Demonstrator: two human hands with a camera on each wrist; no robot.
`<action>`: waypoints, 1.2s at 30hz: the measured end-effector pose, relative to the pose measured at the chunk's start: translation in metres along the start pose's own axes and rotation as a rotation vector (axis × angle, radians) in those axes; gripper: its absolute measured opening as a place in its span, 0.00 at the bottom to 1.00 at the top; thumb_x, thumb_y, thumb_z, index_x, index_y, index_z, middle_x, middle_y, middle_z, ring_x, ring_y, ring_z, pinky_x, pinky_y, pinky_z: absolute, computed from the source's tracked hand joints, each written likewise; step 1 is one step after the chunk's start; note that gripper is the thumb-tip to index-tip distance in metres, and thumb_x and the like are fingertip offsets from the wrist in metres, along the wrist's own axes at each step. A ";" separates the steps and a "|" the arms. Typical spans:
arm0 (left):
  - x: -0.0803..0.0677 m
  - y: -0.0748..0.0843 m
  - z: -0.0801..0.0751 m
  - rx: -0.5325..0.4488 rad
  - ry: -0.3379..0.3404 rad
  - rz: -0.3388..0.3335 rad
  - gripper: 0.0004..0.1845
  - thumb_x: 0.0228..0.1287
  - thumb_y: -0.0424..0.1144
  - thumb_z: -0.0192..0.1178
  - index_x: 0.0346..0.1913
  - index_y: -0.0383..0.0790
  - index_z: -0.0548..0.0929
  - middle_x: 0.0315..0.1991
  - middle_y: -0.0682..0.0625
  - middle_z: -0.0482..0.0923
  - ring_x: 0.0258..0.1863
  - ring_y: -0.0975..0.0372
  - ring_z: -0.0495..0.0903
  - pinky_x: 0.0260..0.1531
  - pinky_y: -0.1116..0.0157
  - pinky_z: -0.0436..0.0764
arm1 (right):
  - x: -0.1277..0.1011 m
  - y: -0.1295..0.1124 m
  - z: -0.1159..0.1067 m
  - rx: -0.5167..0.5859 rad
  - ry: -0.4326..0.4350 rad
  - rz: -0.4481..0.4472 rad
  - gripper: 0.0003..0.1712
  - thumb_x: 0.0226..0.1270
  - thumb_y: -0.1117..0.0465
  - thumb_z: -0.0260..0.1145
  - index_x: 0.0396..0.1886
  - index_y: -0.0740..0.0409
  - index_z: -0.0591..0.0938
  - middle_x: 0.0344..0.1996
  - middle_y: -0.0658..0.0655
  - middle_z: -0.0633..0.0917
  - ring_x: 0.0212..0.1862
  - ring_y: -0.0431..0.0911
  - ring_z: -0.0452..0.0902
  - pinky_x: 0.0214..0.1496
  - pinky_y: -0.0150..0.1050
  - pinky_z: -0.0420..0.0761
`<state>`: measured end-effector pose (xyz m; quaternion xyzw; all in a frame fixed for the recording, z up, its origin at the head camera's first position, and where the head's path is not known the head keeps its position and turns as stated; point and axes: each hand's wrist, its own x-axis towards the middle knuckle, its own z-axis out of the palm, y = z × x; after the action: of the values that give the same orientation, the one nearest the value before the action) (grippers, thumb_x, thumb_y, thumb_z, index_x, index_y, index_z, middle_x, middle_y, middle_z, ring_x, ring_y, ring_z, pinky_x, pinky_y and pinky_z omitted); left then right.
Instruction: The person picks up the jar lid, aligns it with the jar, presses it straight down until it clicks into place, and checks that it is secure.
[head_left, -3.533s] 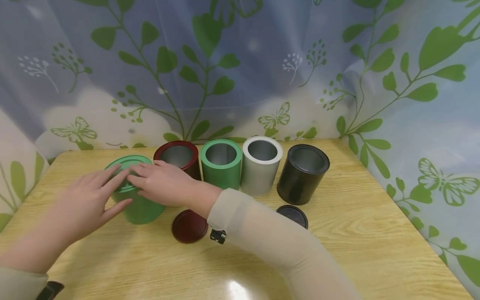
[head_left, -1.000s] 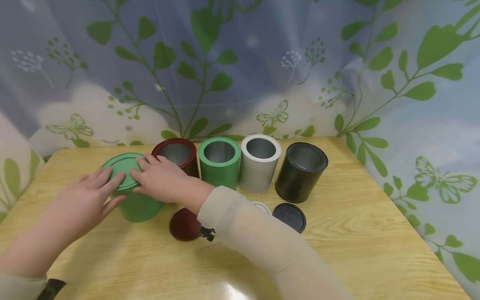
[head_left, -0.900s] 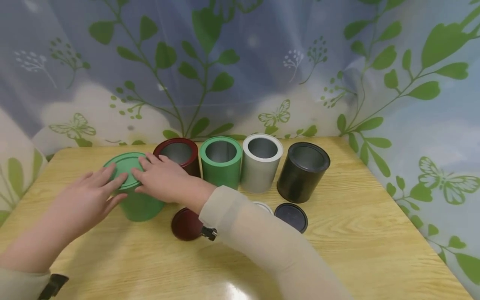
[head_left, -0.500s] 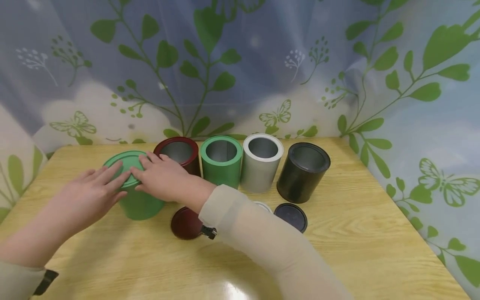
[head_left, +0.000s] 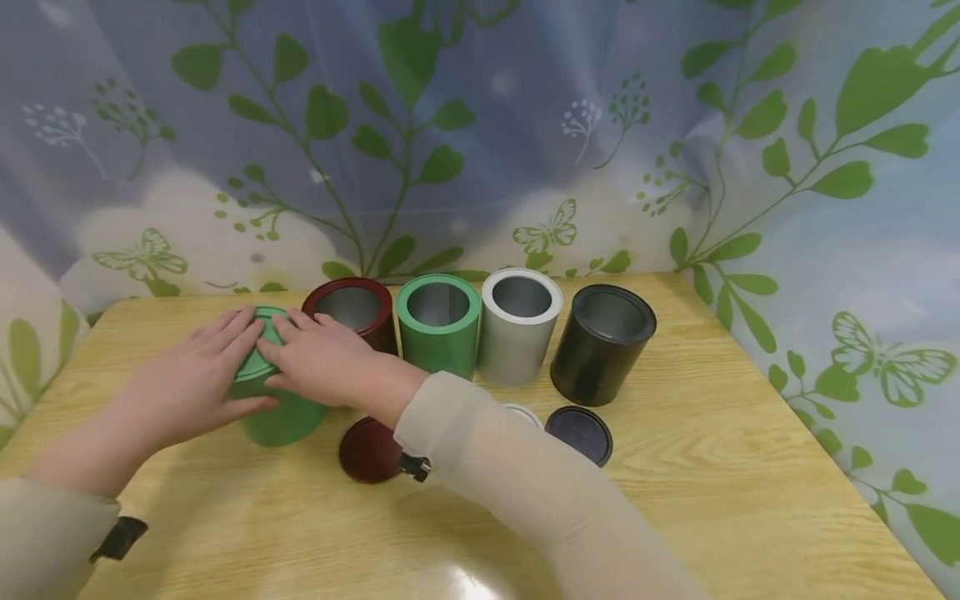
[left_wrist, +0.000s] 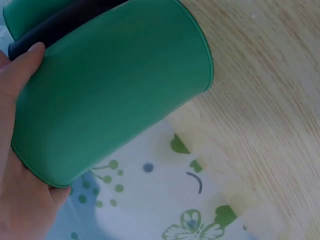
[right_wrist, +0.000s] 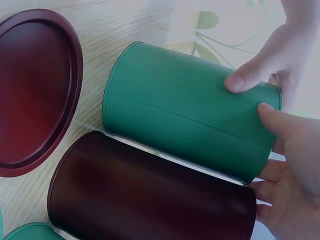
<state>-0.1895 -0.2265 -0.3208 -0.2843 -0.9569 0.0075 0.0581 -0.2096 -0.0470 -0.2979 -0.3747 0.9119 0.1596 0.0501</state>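
I've got both hands on the lidded green can (head_left: 281,412), far-left end of the can row, toward the tabletop's (head_left: 720,467) left side. Left hand (head_left: 197,379) lies over the green lid (head_left: 257,360), fingers straight, thumb against the can wall. Right hand (head_left: 324,360) rests on the lid's right half, fingers flat, thumb on the side per the right wrist view.

Tight on the right: the maroon can (head_left: 352,310) sits just beside it, close to touching. Then open green can (head_left: 438,321), silver can (head_left: 519,325), black can (head_left: 603,343) in a line near the back edge.

Maroon lid (head_left: 369,450) lies flat just in front, black lid (head_left: 579,433) further right. Open tabletop along the near edge and right side; curtain (head_left: 480,125) closes off back and sides.
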 end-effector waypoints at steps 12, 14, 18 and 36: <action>-0.003 0.010 0.002 0.025 -0.020 -0.079 0.53 0.52 0.61 0.63 0.67 0.22 0.58 0.66 0.25 0.52 0.64 0.36 0.54 0.57 0.36 0.55 | 0.000 -0.001 0.004 0.010 -0.003 0.005 0.37 0.68 0.34 0.35 0.74 0.34 0.43 0.73 0.47 0.41 0.73 0.43 0.33 0.71 0.40 0.46; -0.006 0.014 0.002 0.061 -0.006 -0.127 0.52 0.52 0.60 0.63 0.66 0.21 0.59 0.65 0.23 0.53 0.63 0.35 0.54 0.56 0.34 0.54 | 0.001 -0.001 0.004 0.007 -0.001 0.003 0.36 0.68 0.34 0.35 0.74 0.34 0.43 0.74 0.47 0.42 0.73 0.43 0.33 0.71 0.40 0.47; -0.011 0.019 0.005 0.094 0.096 -0.145 0.49 0.50 0.57 0.66 0.62 0.19 0.63 0.61 0.21 0.58 0.60 0.33 0.58 0.53 0.34 0.57 | 0.000 -0.001 0.002 0.001 -0.004 0.005 0.36 0.68 0.34 0.35 0.74 0.34 0.43 0.74 0.47 0.41 0.73 0.43 0.32 0.71 0.40 0.46; -0.023 0.025 0.009 0.175 0.362 -0.099 0.52 0.60 0.74 0.22 0.58 0.32 0.75 0.53 0.28 0.72 0.57 0.40 0.67 0.55 0.37 0.58 | 0.000 0.000 0.004 -0.006 0.006 0.011 0.36 0.68 0.34 0.34 0.74 0.33 0.43 0.74 0.47 0.42 0.73 0.43 0.33 0.71 0.39 0.48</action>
<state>-0.1578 -0.2182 -0.3339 -0.2275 -0.9393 0.0366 0.2540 -0.2100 -0.0457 -0.3015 -0.3703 0.9136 0.1616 0.0454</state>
